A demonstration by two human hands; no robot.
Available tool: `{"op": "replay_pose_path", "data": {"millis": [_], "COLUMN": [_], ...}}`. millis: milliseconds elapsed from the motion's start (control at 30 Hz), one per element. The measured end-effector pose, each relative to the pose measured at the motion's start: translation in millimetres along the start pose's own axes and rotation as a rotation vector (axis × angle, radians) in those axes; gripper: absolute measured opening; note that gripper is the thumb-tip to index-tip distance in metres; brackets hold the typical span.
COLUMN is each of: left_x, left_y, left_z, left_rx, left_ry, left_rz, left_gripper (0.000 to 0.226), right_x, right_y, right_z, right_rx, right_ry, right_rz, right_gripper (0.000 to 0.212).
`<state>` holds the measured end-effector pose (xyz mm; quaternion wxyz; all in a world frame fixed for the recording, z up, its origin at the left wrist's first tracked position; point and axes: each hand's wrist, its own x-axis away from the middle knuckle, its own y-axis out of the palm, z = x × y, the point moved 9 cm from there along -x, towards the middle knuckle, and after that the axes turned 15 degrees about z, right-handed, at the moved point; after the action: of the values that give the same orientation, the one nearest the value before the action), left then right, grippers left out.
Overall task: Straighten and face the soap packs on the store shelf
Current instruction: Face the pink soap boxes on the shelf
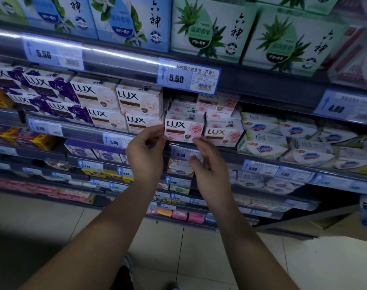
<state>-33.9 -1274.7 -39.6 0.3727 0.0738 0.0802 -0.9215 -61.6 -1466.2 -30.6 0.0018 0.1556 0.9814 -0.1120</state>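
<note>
Mid-frame, a pink soap pack (184,128) with a rose print sits at the front edge of the shelf (230,152), its printed face turned outward. The left hand (146,151) pinches the pack's lower left corner between thumb and fingertips. The right hand (207,162) sits just below the pack's lower right corner, its fingers loosely curled and fingertips touching the bottom edge; whether it truly grips the pack cannot be told. A second pink pack (224,133) stands just beside it to the right, set slightly further back. To the left, cream packs (139,101) are stacked two high, with purple packs (52,86) beyond them. A blue price tag (188,77) reading 5.50 hangs on the rail above.
</note>
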Motion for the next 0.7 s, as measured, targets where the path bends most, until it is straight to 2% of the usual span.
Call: {"op": "replay_pose_path", "data": {"millis": [100, 367, 533, 633, 700], "left_x": [-1, 2, 11, 32, 53], "left_y": [2, 8, 14, 24, 40], "left_z": [-2, -14, -12, 9, 33], "left_rx": [-0.039, -0.124, -0.124, -0.092, -0.085], "left_ry": [-0.008, -0.074, -0.105, 0.007, 0.145], "left_rz": [0.027, 0.075, 0.08, -0.015, -0.133], "left_gripper": [0.015, 0.011, 0.024, 0.025, 0.015], "right_x": [-1, -2, -5, -6, -7], "right_y": [2, -8, -55, -77, -84], "right_z": [-2, 3, 4, -2, -12], "right_rx": [0.041, 0.021, 0.048, 0.075, 0.084], "right_ry": [0.001, 0.077, 0.024, -0.062, -0.128], "right_rz": [0.004, -0.045, 0.172, 0.251, 0.269], "right_gripper": [0.037, 0.044, 0.032, 0.036, 0.041]}}
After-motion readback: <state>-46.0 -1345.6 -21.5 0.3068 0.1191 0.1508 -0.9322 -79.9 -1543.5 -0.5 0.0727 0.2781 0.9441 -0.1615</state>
